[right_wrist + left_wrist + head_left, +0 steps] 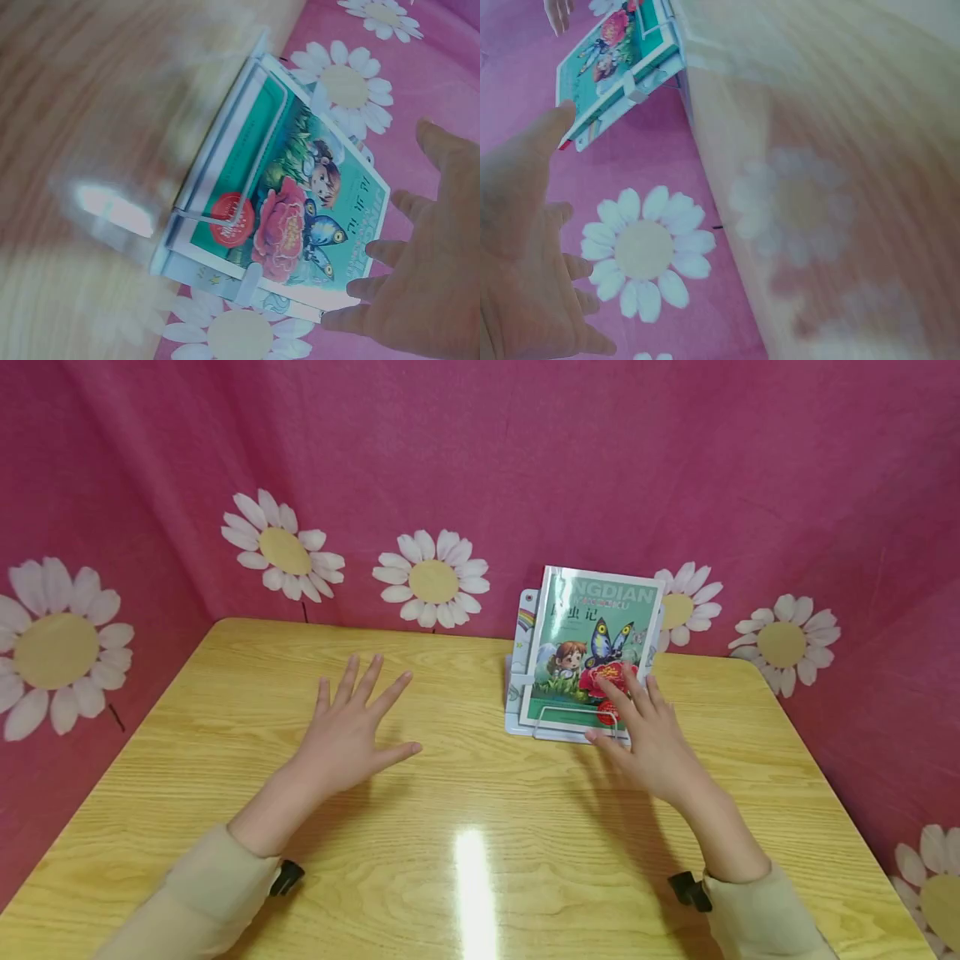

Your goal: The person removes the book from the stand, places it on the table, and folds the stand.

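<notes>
Pink daisy-print curtain [465,460] behind wood-grain table [405,868]. Butterfly-cover paperback [585,647] leaning back on rainbow-printed bookstand [527,618], right of centre. Wide-splayed left hand [341,735] well apart from it, holding nothing. Spread-fingered right hand [654,745] nearest the paperback, contact unclear, grasping nothing. Probably light, bendy, slick-covered; best pinched by side edges.
</notes>
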A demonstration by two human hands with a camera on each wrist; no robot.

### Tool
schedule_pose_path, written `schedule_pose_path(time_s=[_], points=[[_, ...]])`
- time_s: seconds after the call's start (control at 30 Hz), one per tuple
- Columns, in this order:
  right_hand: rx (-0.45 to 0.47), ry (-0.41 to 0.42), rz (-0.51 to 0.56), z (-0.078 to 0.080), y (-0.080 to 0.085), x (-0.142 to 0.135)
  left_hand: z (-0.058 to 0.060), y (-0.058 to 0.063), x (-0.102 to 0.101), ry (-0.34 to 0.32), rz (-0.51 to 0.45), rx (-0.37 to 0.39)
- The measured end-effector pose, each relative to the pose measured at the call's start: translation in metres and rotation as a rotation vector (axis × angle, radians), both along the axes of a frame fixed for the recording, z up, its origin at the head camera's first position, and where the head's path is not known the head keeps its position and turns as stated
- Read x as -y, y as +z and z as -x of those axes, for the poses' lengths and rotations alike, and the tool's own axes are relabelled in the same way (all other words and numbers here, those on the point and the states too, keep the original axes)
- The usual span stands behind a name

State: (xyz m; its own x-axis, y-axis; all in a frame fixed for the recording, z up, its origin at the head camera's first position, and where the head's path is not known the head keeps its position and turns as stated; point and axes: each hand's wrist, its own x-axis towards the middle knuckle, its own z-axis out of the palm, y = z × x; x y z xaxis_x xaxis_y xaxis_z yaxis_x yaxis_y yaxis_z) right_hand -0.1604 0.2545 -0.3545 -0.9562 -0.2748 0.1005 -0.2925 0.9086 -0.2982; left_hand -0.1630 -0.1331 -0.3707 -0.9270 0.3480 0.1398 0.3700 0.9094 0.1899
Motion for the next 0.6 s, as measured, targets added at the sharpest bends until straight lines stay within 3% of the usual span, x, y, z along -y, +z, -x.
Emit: schedule_pose_path(time_s=[0.6], points=[[-0.095,-0.050,0.161,0.020,0.032,-0.002,0.026,0.028,-0.055,-0.089,-0.032,-0.093]])
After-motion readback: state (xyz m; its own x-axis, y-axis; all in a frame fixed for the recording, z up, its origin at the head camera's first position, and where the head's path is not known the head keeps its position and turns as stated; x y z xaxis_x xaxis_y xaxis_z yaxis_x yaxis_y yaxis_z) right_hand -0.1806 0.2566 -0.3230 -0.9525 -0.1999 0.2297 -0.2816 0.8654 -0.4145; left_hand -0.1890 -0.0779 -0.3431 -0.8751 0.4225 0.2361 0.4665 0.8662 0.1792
